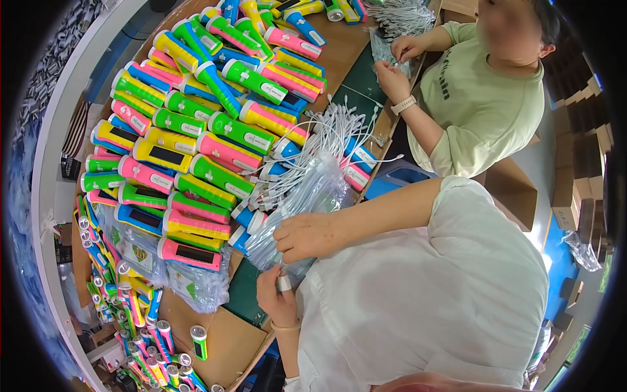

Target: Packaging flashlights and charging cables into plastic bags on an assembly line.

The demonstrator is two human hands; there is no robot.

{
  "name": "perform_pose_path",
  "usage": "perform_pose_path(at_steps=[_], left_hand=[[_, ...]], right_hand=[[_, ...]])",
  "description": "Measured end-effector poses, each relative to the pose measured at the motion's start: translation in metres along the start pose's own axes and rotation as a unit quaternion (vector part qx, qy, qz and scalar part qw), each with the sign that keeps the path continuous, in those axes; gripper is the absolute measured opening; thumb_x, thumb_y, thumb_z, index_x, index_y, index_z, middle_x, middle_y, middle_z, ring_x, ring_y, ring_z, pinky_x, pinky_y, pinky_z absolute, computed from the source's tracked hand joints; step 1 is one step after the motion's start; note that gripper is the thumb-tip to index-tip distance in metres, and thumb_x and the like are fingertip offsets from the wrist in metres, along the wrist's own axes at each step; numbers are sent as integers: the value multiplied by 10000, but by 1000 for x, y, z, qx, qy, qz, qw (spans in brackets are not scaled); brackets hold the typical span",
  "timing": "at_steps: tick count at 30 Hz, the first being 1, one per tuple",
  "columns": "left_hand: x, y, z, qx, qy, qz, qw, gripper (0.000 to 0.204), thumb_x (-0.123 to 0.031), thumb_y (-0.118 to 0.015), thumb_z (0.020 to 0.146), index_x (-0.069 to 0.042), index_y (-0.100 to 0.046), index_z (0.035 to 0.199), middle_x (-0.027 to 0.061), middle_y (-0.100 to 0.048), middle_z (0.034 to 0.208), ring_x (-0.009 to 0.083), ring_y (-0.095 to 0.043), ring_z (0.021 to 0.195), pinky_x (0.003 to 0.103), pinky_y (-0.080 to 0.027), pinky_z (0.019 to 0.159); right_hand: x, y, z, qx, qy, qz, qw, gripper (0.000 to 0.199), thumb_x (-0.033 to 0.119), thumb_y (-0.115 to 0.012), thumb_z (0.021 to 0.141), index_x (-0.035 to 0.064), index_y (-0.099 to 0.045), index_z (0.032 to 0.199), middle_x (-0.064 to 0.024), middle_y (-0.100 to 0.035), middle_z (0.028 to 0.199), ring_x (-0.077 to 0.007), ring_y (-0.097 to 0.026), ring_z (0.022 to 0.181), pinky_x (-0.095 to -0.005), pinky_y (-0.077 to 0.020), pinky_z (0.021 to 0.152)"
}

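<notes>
My right hand [305, 236] lies over a stack of clear plastic bags [313, 189], its fingers curled down against the bags' near end. Just below it, my left hand [277, 297] is closed, with a small white piece [283, 283] showing at its fingers; I cannot make out what it is. White charging cables [333, 134] lie bundled on and beyond the bags. Left of my hands is a big pile of flashlights [225, 134] in green, yellow, pink and blue, some with dark solar panels. A pink flashlight [189, 253] rests nearest my hands.
Bagged items [196, 281] lie beside the pile on the cardboard-covered table [228, 340]. Smaller flashlights [157, 353] crowd the lower left. A co-worker in a light green shirt [483, 104] handles plastic bags [385, 52] near more white cables [405, 19]. Cardboard boxes [509, 189] stand at right.
</notes>
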State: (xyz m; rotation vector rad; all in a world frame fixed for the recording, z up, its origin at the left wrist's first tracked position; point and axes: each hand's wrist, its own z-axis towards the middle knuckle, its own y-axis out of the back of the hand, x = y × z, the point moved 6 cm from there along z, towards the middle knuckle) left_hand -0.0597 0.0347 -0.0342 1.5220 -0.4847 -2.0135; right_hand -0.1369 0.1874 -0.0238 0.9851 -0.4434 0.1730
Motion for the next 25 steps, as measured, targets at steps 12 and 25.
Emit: perform_pose_path(at_steps=[12, 25], left_hand=[[-18, -4, 1, 42, -96, 31, 994, 229, 76, -668, 747, -37, -678, 947, 120, -664, 849, 312, -629, 764, 392, -509, 675], [-59, -37, 26, 91, -214, -81, 969, 215, -33, -688, 785, -107, -676, 986, 94, -657, 1120, 284, -648, 932, 367, -527, 793]], right_hand=[[-20, 34, -36, 19, -80, -103, 991, 60, 165, -662, 719, 125, -623, 741, -18, -573, 878, -212, -557, 987, -338, -484, 835], [-41, 40, -24, 68, -135, 86, 985, 245, 132, -821, 692, 108, -732, 920, -55, -673, 1004, -300, -585, 965, -432, -506, 822]])
